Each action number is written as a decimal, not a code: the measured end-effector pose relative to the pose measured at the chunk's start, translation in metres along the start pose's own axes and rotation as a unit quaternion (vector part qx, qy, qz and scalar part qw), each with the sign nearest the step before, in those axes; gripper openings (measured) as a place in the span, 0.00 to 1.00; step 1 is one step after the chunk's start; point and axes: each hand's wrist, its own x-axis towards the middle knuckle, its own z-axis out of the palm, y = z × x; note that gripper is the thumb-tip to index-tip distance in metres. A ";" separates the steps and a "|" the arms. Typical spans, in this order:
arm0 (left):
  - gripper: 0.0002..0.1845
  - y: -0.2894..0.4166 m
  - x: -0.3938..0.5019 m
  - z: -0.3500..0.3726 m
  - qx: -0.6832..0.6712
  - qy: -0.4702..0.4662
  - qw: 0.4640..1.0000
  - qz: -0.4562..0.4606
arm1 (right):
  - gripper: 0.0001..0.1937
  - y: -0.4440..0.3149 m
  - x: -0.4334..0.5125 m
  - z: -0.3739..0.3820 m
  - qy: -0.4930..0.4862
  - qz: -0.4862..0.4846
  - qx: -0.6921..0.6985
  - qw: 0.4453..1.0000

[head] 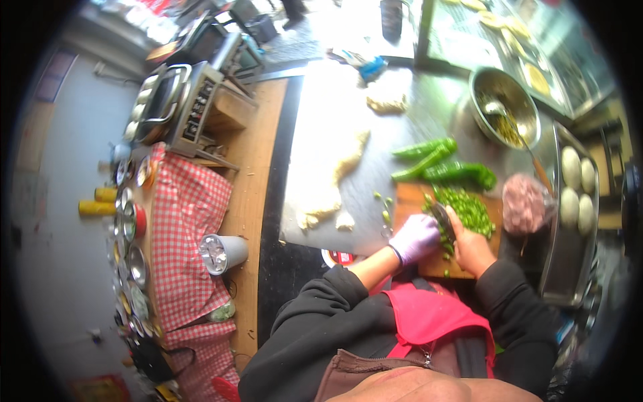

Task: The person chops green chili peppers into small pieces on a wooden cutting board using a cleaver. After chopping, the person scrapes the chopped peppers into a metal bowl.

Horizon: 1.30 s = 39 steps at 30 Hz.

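My left hand (416, 238), in a thin purple glove, rests over the left part of a wooden cutting board (406, 198), its fingers against the knife; what lies under them is hidden. My right hand (469, 243) is bare and grips a knife with a dark blade (443, 219), its handle hidden in the palm. Chopped green peppers (469, 208) cover the board's far right part, with a few bits near the blade. Whole long green peppers (432, 160) lie just beyond the board. Small green pieces (386, 211) are scattered to its left.
A steel bowl (505, 108) with a ladle and filling stands at the far right. Beside the board sits a bag of pinkish meat (525, 203), then a metal tray (570, 256) with several pale dough pieces. Flour or dough (351, 161) lies on the worktop. A bin (226, 254) stands left.
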 end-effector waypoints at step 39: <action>0.11 0.019 -0.012 0.026 0.082 0.016 0.996 -0.010 | 0.36 0.009 -0.057 0.031 0.129 0.047 0.033 0.990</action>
